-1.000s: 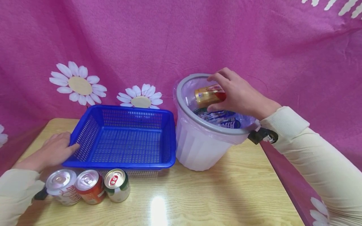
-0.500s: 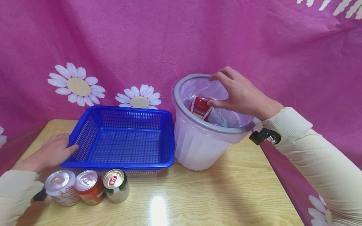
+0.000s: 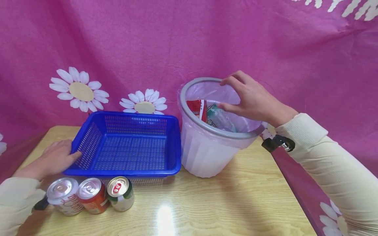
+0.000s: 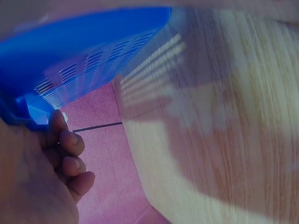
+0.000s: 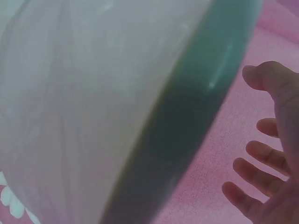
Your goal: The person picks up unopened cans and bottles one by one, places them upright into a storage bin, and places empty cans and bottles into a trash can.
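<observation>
My left hand (image 3: pixel 59 156) grips the left rim of a blue plastic basket (image 3: pixel 165 172), its thumb over the edge. In the left wrist view, the curled fingers (image 4: pixel 72 142) sit at the basket's corner. Over a white bin (image 3: pixel 203 154) with a grey rim and a clear liner hovers my right hand (image 3: pixel 254 98). Its fingers are spread and nothing is between them, as the right wrist view also shows. Inside the bin lie a red packet (image 3: pixel 197 108) and a clear, green-labelled plastic item (image 3: pixel 220 118); the lower contents are hidden.
Three drink cans stand in front of the basket: a white one (image 3: pixel 65 198), an orange-red one (image 3: pixel 93 196) and a green-and-cream one (image 3: pixel 121 195). The wooden table (image 3: pixel 192 209) meets a pink flowered cloth (image 3: pixel 177 39) behind.
My right hand has let go of a gold-and-red can, which dropped into the bin and is out of sight. The bin's contents have shifted. My left hand has stayed on the basket.
</observation>
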A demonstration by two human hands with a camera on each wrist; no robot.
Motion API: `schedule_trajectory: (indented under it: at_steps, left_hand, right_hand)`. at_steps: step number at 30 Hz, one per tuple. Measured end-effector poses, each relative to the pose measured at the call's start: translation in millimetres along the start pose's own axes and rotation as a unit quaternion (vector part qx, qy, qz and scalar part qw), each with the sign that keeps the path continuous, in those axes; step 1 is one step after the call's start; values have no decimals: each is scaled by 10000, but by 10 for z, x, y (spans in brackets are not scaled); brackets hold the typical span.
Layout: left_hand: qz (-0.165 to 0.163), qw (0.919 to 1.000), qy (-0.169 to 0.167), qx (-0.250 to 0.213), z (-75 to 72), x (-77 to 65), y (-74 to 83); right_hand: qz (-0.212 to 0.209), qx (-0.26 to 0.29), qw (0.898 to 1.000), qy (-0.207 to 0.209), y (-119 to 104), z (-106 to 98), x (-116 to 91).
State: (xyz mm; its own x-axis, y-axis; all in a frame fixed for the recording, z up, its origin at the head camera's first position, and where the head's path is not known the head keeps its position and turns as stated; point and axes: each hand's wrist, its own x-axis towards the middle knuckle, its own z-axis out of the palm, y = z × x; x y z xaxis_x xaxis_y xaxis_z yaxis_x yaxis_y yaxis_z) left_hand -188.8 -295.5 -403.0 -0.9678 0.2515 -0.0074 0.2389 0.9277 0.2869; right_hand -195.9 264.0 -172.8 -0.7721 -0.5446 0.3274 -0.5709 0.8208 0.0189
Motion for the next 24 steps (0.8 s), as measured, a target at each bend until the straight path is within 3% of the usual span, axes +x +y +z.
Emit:
schedule_trajectory:
  at_steps: [24]
  left_hand:
    - [95, 9999, 123, 54, -20, 8, 5]
  right_hand:
    - [236, -32, 9996, -119, -18, -101, -182]
